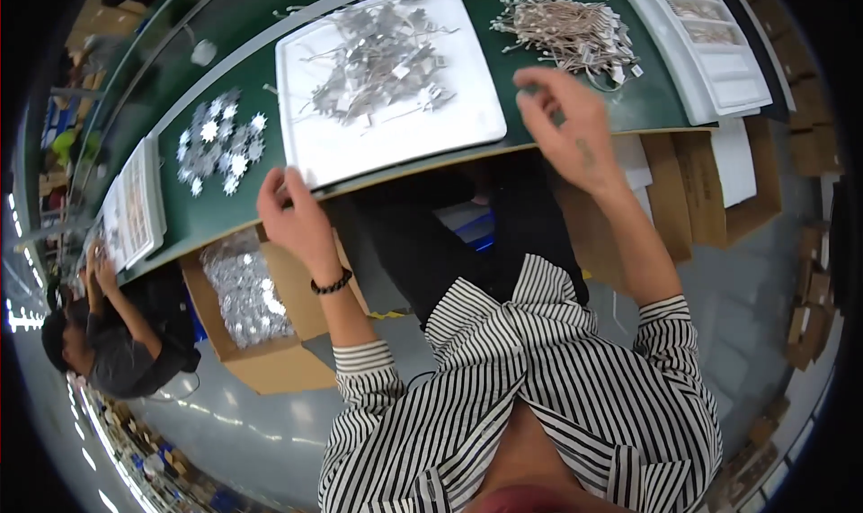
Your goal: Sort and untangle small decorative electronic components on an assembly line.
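The left hand is held at the near edge of the white tray, fingers curled and pinched together; whether anything is gripped cannot be told. The right hand is raised with fingers loosely spread and nothing held, and the pile of beige string tags is found at its twelve o'clock. Silver ornaments are heaped on the tray, at one o'clock from the left hand.

1. A cardboard box of silver snowflake pieces sits on the floor, below the desk edge.
2. Loose silver snowflakes lie spread on the green desk.
3. A white compartment tray rests at the far right.
4. A co-worker in a dark shirt sits at the left.
5. Cardboard boxes stand stacked on the right.
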A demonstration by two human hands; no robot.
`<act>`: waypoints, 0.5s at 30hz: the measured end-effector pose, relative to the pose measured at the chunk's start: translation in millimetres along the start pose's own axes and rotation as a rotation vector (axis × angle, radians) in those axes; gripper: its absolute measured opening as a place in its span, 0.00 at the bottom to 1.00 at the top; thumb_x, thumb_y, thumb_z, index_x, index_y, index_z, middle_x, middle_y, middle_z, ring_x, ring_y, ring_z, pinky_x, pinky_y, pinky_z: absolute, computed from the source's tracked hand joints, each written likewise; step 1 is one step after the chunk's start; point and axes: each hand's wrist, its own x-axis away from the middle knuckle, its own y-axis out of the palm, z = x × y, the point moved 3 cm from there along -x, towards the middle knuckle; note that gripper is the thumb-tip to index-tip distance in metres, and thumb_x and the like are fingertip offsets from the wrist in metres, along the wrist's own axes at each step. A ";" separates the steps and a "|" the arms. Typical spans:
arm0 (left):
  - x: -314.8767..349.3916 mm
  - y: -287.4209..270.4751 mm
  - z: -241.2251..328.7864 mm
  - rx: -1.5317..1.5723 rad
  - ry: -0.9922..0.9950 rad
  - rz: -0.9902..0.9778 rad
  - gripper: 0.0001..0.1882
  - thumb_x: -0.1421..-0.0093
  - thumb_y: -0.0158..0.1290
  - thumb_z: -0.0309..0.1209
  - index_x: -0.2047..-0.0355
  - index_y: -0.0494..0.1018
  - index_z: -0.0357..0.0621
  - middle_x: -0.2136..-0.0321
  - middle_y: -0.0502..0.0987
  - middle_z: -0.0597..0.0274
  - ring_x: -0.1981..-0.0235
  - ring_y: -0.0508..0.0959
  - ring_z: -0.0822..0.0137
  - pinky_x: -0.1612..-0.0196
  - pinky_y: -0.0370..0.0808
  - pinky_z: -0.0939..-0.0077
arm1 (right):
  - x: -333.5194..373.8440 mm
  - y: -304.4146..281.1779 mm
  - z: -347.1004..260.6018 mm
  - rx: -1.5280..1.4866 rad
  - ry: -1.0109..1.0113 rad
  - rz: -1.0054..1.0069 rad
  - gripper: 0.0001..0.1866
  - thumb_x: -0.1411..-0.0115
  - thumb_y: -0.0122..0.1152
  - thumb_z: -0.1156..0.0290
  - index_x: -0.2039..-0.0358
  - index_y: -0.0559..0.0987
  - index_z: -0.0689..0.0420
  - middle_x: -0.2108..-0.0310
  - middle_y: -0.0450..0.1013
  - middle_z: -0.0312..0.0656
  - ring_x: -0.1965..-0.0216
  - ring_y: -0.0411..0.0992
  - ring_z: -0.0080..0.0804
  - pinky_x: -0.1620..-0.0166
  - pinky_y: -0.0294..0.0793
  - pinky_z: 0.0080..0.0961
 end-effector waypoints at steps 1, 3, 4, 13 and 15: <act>0.9 -6.2 -6.9 0.047 0.027 0.092 0.15 0.34 0.56 0.35 0.54 0.75 0.34 0.66 0.78 0.56 0.71 0.74 0.66 0.63 0.74 0.74 | -16.1 0.7 -2.3 0.050 -0.105 0.077 0.11 0.40 0.60 0.79 0.56 0.80 0.64 0.59 0.79 0.40 0.69 0.71 0.24 0.64 0.73 0.18; 10.2 -16.8 -7.7 0.164 -0.140 0.083 0.13 0.34 0.55 0.34 0.56 0.73 0.36 0.67 0.75 0.58 0.70 0.72 0.67 0.62 0.73 0.73 | -46.5 -3.8 -4.2 0.183 -0.171 0.077 0.15 0.41 0.62 0.80 0.53 0.80 0.61 0.55 0.79 0.42 0.63 0.74 0.29 0.57 0.74 0.24; 15.8 -19.3 -7.8 0.276 -0.290 0.084 0.11 0.34 0.55 0.33 0.59 0.72 0.38 0.67 0.72 0.59 0.70 0.70 0.67 0.62 0.71 0.72 | -58.4 -8.8 -2.4 0.275 -0.254 0.090 0.17 0.42 0.63 0.79 0.51 0.79 0.60 0.53 0.78 0.43 0.60 0.75 0.32 0.54 0.74 0.27; 44.1 -24.8 -31.7 0.704 -0.501 0.300 0.11 0.31 0.48 0.29 0.74 0.67 0.45 0.83 0.63 0.72 0.83 0.59 0.78 0.79 0.58 0.83 | -124.1 -94.8 128.6 0.348 0.164 -0.195 0.24 0.25 0.47 0.60 0.37 0.71 0.63 0.39 0.71 0.49 0.39 0.69 0.38 0.37 0.64 0.24; 84.0 -4.0 -61.5 0.465 -0.487 0.166 0.12 0.33 0.47 0.31 0.74 0.68 0.43 0.82 0.67 0.66 0.82 0.64 0.72 0.78 0.62 0.76 | -134.4 -85.4 158.7 -0.033 0.289 -0.364 0.23 0.24 0.40 0.62 0.39 0.72 0.64 0.41 0.72 0.48 0.44 0.72 0.38 0.38 0.66 0.27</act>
